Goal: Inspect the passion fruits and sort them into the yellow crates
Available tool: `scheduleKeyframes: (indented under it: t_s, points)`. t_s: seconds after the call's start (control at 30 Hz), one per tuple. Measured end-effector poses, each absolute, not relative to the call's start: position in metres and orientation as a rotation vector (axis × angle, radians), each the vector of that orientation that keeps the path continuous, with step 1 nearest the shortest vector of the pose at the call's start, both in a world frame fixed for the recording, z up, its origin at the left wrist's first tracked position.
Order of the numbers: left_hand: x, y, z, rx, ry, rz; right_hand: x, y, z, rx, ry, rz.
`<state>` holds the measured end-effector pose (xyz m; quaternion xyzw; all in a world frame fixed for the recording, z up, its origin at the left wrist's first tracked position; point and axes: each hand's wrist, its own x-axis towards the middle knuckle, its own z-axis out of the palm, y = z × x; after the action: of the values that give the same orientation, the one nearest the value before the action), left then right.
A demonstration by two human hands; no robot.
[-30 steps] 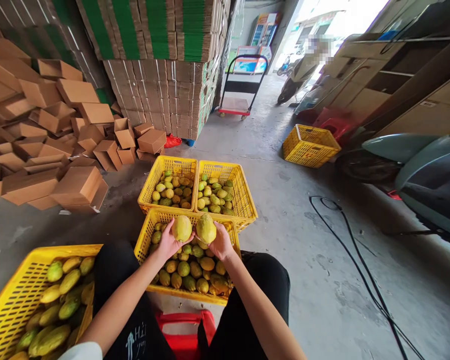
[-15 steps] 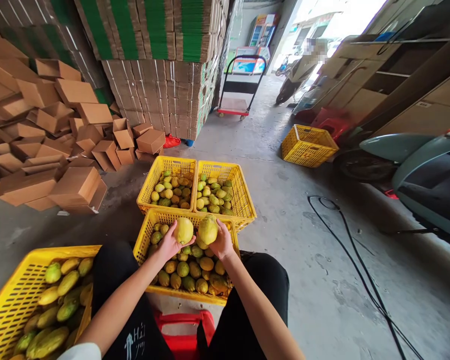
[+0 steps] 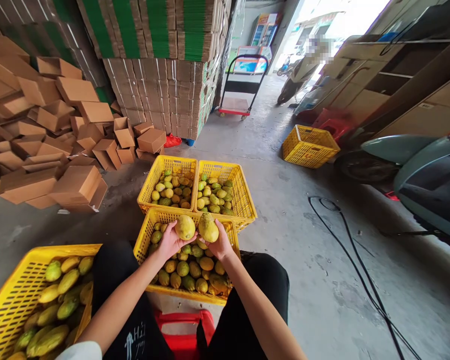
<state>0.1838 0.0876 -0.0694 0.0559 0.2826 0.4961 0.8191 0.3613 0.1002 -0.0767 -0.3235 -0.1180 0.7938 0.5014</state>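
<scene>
My left hand (image 3: 169, 242) holds a round yellow fruit (image 3: 185, 227). My right hand (image 3: 220, 245) holds a second yellow-green fruit (image 3: 208, 227) right beside it. Both fruits hover over the near yellow crate (image 3: 144, 240), which is filled with green and yellow fruit and sits between my knees. Beyond it stand two more yellow crates side by side, the left crate (image 3: 149, 186) and the right crate (image 3: 244, 195), each partly filled with smaller fruit. I sit on a red stool (image 3: 183, 330).
A fourth yellow crate (image 3: 7, 305) of long green-yellow fruit is at my lower left. Loose cardboard boxes (image 3: 75, 185) pile up on the left, stacked flat cartons (image 3: 165, 95) behind. An upturned yellow crate (image 3: 309, 145), a hand trolley (image 3: 240, 90), a black cable (image 3: 352, 260) and a scooter (image 3: 423, 175) lie to the right.
Both hands have turned the two fruits slightly and lifted them a little; the fruits stay close together over the near crate.
</scene>
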Motion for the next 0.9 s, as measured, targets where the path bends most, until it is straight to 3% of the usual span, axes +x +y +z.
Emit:
scheduleKeyframes:
  t_s: [0.53,0.9]
  points:
    - [0.1859,0.0899,-0.0673,0.109,0.734,1.055,0.3595,0.0994,-0.0724,-0.632,-0.314,1.955]
    - [0.1810,0.0902,-0.0724,0.049,0.633,1.106,0.3572,0.0967,-0.0783,-0.815,-0.239,1.975]
